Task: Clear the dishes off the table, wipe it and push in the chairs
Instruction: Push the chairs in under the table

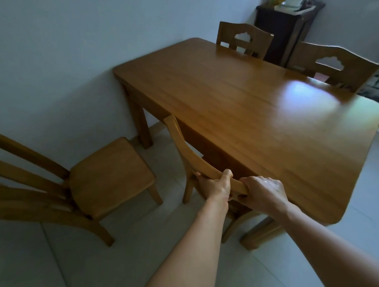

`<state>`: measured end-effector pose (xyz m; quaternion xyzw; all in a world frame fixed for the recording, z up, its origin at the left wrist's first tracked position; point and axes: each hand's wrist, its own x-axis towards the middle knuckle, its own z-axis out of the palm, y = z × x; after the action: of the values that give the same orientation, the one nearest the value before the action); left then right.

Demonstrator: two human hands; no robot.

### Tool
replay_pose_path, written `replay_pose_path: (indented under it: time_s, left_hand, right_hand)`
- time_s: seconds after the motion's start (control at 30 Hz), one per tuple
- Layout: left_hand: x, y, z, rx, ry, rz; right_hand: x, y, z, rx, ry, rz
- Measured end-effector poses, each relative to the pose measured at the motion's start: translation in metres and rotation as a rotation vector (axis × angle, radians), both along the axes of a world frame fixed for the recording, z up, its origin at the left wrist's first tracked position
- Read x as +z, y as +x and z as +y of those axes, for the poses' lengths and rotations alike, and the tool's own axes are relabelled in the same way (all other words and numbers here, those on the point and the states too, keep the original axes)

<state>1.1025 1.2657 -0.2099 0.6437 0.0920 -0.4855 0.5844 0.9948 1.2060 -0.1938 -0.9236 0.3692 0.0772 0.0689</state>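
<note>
The wooden table (236, 103) stands against the wall with a bare, shiny top. A wooden chair (184, 143) sits at its near long side, seat tucked under the tabletop. My left hand (216, 186) and my right hand (264, 191) both grip the top rail of this chair's back, side by side. A second chair (108, 176) stands pulled out on the left, its seat fully clear of the table. Two more chairs (244, 41) (334, 66) stand close against the far side.
A dark cabinet (283, 32) in the far right corner carries white dishes and other items (294, 1). Light floor tiles (102, 264) spread around me. The white wall runs along the table's left end.
</note>
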Motion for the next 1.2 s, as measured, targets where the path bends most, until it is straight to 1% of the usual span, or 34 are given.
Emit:
replay_pose_path:
  time_s: [0.07, 0.13, 0.2, 0.23, 0.27, 0.3, 0.37, 0.43, 0.47, 0.57, 0.67, 0.77, 0.83, 0.9, 1.0, 1.1, 1.2]
  left_hand:
    - [0.002, 0.003, 0.003, -0.059, 0.005, 0.018]
    - [0.006, 0.01, 0.009, -0.165, 0.019, 0.029]
    - [0.009, 0.02, 0.016, -0.271, 0.041, -0.001]
    - [0.01, 0.029, 0.021, -0.295, 0.046, -0.028]
    - [0.01, 0.039, 0.027, -0.295, 0.04, -0.061]
    - [0.01, 0.05, 0.033, -0.28, 0.035, -0.092]
    - [0.015, 0.079, 0.049, -0.223, 0.021, -0.144]
    - [0.022, 0.115, 0.071, -0.144, 0.007, -0.193]
    - [0.026, 0.135, 0.083, -0.111, 0.01, -0.229]
    - [0.038, 0.194, 0.125, -0.028, 0.032, -0.325]
    - [0.048, 0.253, 0.167, 0.031, 0.072, -0.419]
    - [0.053, 0.325, 0.208, 0.075, 0.16, -0.505]
    - [0.058, 0.372, 0.233, 0.099, 0.182, -0.561]
    - [0.06, 0.42, 0.257, 0.111, 0.209, -0.617]
    - [0.056, 0.484, 0.292, 0.133, 0.289, -0.684]
    - [0.051, 0.528, 0.328, 0.135, 0.458, -0.814]
    - [0.038, 0.562, 0.363, 0.077, 0.682, -0.964]
  right_hand:
    - [0.002, 0.001, 0.0, 0.007, 0.015, 0.027]
    - [0.006, 0.006, -0.001, -0.002, 0.087, 0.091]
    - [0.016, 0.016, -0.004, -0.016, 0.183, 0.2]
    - [0.022, 0.025, -0.002, -0.019, 0.218, 0.246]
    - [0.028, 0.037, 0.001, -0.012, 0.244, 0.252]
    - [0.033, 0.05, 0.006, 0.006, 0.263, 0.22]
    - [0.045, 0.083, 0.025, 0.082, 0.245, 0.083]
    - [0.059, 0.119, 0.051, 0.201, 0.216, -0.056]
    - [0.064, 0.139, 0.066, 0.265, 0.202, -0.087]
    - [0.063, 0.195, 0.105, 0.43, 0.216, -0.103]
    - [0.049, 0.245, 0.141, 0.476, 0.31, -0.036]
    - [0.038, 0.313, 0.184, 0.54, 0.43, 0.026]
    - [0.039, 0.358, 0.215, 0.583, 0.49, 0.03]
    - [0.044, 0.403, 0.246, 0.614, 0.542, 0.015]
    - [0.048, 0.468, 0.293, 0.68, 0.631, -0.076]
    - [0.049, 0.518, 0.331, 0.716, 0.683, -0.12]
    - [0.044, 0.56, 0.36, 0.711, 0.65, -0.107]
